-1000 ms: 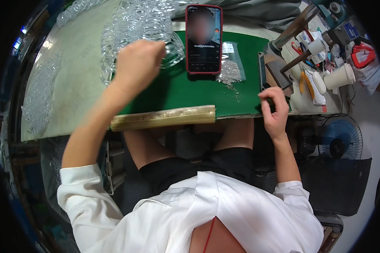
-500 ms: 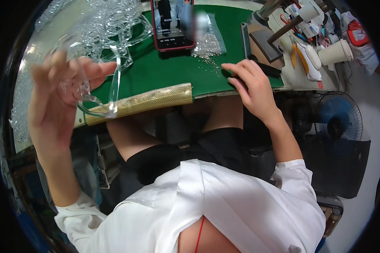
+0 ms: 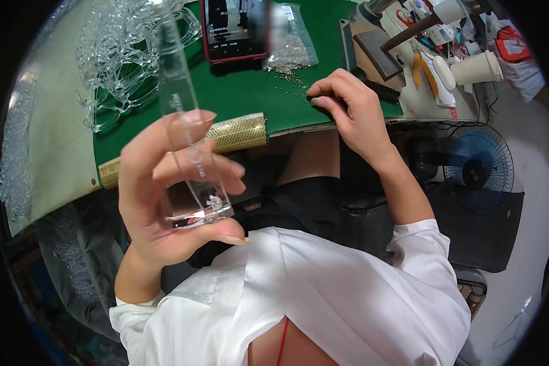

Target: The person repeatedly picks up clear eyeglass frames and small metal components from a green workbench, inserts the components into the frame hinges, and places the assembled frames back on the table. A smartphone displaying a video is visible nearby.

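Note:
Close in front of my chest, my left hand [image 3: 158, 195] is closed around a clear plastic eyeglass frame [image 3: 180, 91]. One long temple arm points up and away, and the hinge end lies by my thumb. My right hand [image 3: 351, 104] rests at the near edge of the green mat [image 3: 238, 94], index finger and thumb pinched together. Whatever is between those fingertips is too small to make out. Just left of them lie scattered tiny metal pieces [image 3: 294, 79], spilling from a clear plastic bag [image 3: 296, 46].
A heap of clear eyeglass frames [image 3: 122, 61] covers the far left. A red-edged phone [image 3: 235, 36] stands at the back. Along the table edge runs a gold patterned roll [image 3: 244, 131]. At right are a metal bench tool [image 3: 381, 55], a paper cup [image 3: 479, 68] and a fan [image 3: 479, 158].
My left hand has brought the eyeglass frame right and nearer to my chest, turning it so a temple points away. My right hand stays by the metal pieces, its fingertips now closed together.

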A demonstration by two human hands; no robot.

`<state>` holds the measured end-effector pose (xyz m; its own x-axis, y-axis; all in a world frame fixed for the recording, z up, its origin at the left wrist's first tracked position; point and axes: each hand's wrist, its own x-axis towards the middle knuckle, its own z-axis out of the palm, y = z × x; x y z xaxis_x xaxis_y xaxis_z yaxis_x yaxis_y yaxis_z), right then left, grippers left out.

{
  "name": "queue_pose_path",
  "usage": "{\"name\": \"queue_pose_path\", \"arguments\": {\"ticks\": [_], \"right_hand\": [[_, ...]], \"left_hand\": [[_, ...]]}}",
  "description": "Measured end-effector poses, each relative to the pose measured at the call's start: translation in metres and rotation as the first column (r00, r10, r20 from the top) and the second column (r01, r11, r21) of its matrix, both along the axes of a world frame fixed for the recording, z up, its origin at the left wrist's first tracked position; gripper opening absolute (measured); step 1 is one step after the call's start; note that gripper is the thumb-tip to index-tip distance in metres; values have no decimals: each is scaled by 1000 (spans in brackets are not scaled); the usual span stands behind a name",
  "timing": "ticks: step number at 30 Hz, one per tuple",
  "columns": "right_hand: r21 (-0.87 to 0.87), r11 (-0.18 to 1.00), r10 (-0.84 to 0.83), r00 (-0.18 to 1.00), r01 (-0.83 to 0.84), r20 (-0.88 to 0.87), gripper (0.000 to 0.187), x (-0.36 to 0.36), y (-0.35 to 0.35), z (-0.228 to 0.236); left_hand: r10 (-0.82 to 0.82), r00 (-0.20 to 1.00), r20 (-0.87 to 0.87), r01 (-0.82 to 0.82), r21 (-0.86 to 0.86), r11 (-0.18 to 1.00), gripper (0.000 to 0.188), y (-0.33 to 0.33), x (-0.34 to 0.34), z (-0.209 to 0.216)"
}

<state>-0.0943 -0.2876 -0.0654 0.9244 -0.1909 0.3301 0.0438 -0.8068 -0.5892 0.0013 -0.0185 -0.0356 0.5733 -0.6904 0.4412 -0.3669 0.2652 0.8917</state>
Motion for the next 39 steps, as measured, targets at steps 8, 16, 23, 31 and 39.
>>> {"name": "queue_pose_path", "arguments": {"ticks": [8,16,23,31,39], "right_hand": [[-33,994,102,994,-104,-43,10,5,-3,3],[33,999,45,996,-43,-75,8,3,-3,5],[-9,1000,29,998,-29,-55,8,4,-4,4],[-54,998,14,998,-17,-60,7,2,1,4],[-49,994,90,986,-98,-141,7,11,-5,9]], "left_hand": [[101,993,64,-103,30,994,92,-3,1,-5],[81,995,49,-83,35,996,90,-4,3,-4],[54,990,127,-62,64,996,92,-5,6,-7],[4,980,199,-10,31,999,91,-3,11,-10],[14,983,183,-25,58,998,92,-5,10,-8]]}}
